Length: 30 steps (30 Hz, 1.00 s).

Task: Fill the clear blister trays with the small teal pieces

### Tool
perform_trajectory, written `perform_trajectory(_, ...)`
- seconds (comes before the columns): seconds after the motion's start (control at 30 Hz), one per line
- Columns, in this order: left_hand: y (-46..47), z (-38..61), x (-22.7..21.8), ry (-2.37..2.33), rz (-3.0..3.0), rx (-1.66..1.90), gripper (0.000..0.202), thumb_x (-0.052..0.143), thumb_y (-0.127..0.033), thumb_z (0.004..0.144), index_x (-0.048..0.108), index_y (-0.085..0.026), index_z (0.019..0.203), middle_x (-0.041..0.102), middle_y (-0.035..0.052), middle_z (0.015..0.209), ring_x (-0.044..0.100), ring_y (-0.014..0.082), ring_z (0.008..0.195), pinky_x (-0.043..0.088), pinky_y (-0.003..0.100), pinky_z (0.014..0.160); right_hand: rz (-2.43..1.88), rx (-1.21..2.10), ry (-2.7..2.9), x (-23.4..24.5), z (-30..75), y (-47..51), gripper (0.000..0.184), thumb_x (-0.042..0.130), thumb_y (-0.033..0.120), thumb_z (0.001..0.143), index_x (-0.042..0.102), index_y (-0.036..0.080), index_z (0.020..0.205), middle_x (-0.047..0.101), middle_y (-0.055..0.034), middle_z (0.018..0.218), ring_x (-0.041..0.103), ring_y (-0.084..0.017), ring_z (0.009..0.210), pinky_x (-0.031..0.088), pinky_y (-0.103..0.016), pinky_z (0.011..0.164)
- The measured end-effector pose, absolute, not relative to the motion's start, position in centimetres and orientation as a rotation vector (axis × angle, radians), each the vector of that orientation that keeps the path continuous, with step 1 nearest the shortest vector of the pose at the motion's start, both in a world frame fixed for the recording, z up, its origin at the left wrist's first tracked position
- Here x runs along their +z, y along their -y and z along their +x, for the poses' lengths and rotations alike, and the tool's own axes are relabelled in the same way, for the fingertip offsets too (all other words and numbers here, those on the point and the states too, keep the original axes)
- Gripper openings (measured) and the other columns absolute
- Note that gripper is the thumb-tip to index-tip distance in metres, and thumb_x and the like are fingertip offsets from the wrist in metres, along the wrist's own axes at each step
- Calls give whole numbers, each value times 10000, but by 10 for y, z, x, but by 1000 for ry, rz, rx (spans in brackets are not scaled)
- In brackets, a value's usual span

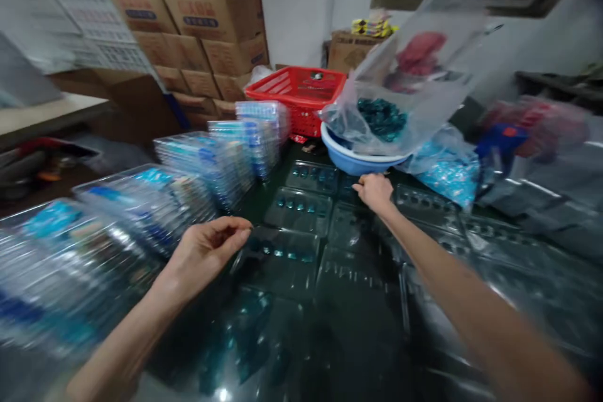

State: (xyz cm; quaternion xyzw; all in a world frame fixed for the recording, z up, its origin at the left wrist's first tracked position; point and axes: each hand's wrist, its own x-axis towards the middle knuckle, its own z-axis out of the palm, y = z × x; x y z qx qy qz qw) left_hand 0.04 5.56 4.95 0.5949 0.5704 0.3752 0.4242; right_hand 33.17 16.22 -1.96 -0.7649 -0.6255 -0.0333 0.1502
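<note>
My left hand (207, 251) hovers left of a clear plastic tray (287, 273) with a row of small teal pieces in its hollows. Its thumb and forefinger meet in a pinch; whatever lies between them is too small to make out. Farther off, my right hand (375, 191) is closed, fingers down, over the trays just in front of a light blue basin (353, 163). What it grips is hidden. Two more trays, one in the middle (301, 217) and one behind it (313, 187), also hold teal pieces. Teal pieces (384, 118) fill a plastic bag in the basin.
Stacks of filled clear packs (188, 201) line the left side. A red basket (301, 91) stands at the back, with cardboard boxes (202, 19) piled behind. A bag of shiny blue pieces (445, 163) lies right of the basin. More clear trays (518, 301) spread across the right.
</note>
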Motion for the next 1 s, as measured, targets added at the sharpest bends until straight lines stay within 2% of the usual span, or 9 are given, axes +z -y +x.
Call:
perform_trajectory(0.1, -30, -17, 40, -1402, 1597, 707, 262, 693, -267, 584, 692, -193, 835, 642, 50, 756, 549, 182, 664, 427, 243, 604, -2185, -118, 1885, -20, 331, -165, 225, 544, 308, 758, 653, 112, 781, 616, -165, 840, 497, -302, 923, 334, -384, 754)
perform_trajectory(0.23, -5, -20, 24, -1386, 1742, 565, 256, 679, -228, 575, 703, -251, 829, 647, 55, 863, 554, 232, 808, 414, 276, 705, -2144, -162, 1947, -13, 327, -153, 246, 553, 280, 746, 631, 66, 837, 604, -200, 871, 469, -332, 958, 316, -410, 780)
perform_trajectory(0.37, 1, -15, 16, -1382, 1852, 587, 175, 669, -194, 572, 703, -263, 729, 638, 27, 716, 542, 204, 692, 390, 252, 607, -2067, -211, 1933, -2, 315, -120, 359, 496, 274, 785, 521, 69, 1079, 582, -192, 958, 455, -323, 981, 322, -417, 788)
perform_trajectory(0.47, 1, -13, 21, -1363, 1755, 659, 102, 666, -199, 588, 676, -224, 686, 600, 15, 654, 503, 157, 575, 366, 228, 524, -1892, -76, 1939, 7, 290, -78, 299, 453, 261, 815, 522, 147, 1083, 603, -108, 913, 521, -234, 873, 376, -341, 754)
perform_trajectory(0.57, 1, -10, 33, -1258, 1460, 731, 102, 653, -228, 642, 640, -178, 730, 577, 15, 666, 481, 119, 541, 358, 208, 495, -1402, 570, 1832, 16, 251, -28, 265, 462, 281, 822, 531, 192, 1062, 608, -45, 842, 554, -158, 697, 435, -273, 632)
perform_trajectory(0.63, 1, -2, 41, -1141, 1264, 769, 115, 655, -225, 660, 621, -160, 748, 556, 6, 653, 461, 93, 523, 346, 192, 478, -1206, 815, 1757, 23, 224, 1, 269, 503, 263, 802, 531, 222, 1067, 595, -18, 836, 552, -132, 666, 447, -252, 610)
perform_trajectory(0.8, -3, 38, 46, -844, 907, 797, 103, 611, -229, 725, 567, -141, 693, 541, 0, 611, 422, 50, 444, 313, 177, 436, -1097, 798, 1699, 34, 196, 27, 339, 612, 184, 708, 555, 246, 1036, 556, -4, 835, 533, -128, 686, 445, -242, 616)
perform_trajectory(0.9, -6, 64, 44, -769, 767, 794, 192, 569, -273, 764, 536, -138, 631, 501, -15, 527, 399, 42, 409, 282, 166, 404, -1155, 687, 1686, 34, 207, 23, 253, 581, 138, 725, 573, 235, 958, 561, -5, 843, 521, -123, 678, 430, -249, 650)
perform_trajectory(1.0, -10, 86, 42, -778, 714, 750, 220, 559, -316, 771, 568, -127, 658, 476, -20, 491, 395, 42, 409, 266, 154, 385, -1216, 605, 1679, 34, 223, 20, 186, 533, 105, 750, 578, 219, 891, 569, -12, 832, 523, -134, 718, 414, -255, 685)
